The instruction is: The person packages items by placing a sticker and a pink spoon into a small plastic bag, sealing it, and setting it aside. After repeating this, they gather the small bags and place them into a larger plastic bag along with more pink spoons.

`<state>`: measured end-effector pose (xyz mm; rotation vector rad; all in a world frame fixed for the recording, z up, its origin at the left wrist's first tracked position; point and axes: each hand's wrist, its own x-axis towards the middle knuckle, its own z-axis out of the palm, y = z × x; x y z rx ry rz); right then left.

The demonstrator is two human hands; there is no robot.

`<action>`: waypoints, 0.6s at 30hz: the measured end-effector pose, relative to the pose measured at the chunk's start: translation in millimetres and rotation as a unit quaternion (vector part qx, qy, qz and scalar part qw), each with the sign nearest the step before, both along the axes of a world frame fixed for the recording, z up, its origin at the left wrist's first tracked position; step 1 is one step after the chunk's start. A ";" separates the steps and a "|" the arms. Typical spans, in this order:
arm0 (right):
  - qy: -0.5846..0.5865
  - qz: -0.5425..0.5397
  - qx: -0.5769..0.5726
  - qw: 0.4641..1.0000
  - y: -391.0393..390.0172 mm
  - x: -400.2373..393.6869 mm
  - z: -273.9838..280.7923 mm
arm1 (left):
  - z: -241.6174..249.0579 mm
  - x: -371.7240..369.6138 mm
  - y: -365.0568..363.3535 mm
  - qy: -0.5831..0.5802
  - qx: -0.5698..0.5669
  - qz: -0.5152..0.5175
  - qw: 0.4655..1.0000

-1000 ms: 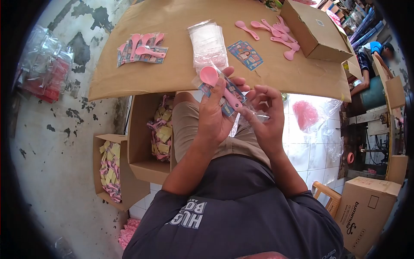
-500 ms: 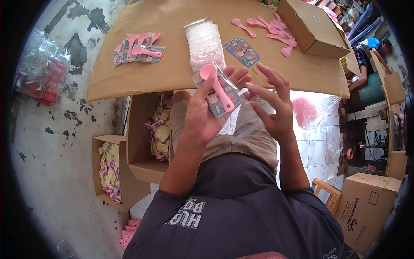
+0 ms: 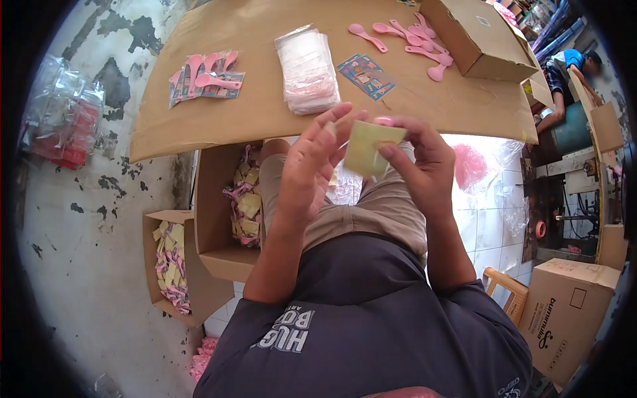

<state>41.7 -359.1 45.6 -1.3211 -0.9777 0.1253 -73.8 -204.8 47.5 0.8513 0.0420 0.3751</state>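
In front of my chest I hold a small clear packet (image 3: 367,151) turned so that its pale yellow card back faces me. The pink spoon (image 3: 383,121) inside it shows only as a tip above the top edge. My left hand (image 3: 310,166) grips the packet's left edge with its fingers raised behind it. My right hand (image 3: 419,166) pinches the right edge between thumb and fingertips. Both hands are just in front of the near edge of the cardboard tabletop (image 3: 265,113).
The tabletop carries a stack of clear bags (image 3: 306,69), a printed card (image 3: 365,76), loose pink spoons (image 3: 406,38), finished packets (image 3: 202,78) and a brown box (image 3: 474,36). Open cartons of yellow and pink sachets (image 3: 245,199) (image 3: 169,260) stand at my left. Another person (image 3: 564,73) crouches far right.
The packet has been flipped from its spoon side to its yellow back. My right hand, open a moment ago, has closed on its right edge.
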 end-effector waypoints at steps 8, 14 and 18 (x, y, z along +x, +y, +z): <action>0.136 -0.019 -0.058 0.989 0.4 -16.9 -5.9 | 6.7 1.2 -14.1 0.092 0.137 0.039 0.985; -0.232 -0.249 -0.056 0.939 2.5 -2.5 6.9 | 12.2 -5.9 -23.2 0.098 0.245 0.091 0.960; -0.338 -0.271 -0.066 0.899 10.4 -1.9 22.4 | 16.2 -9.2 -27.3 0.104 0.297 0.079 0.946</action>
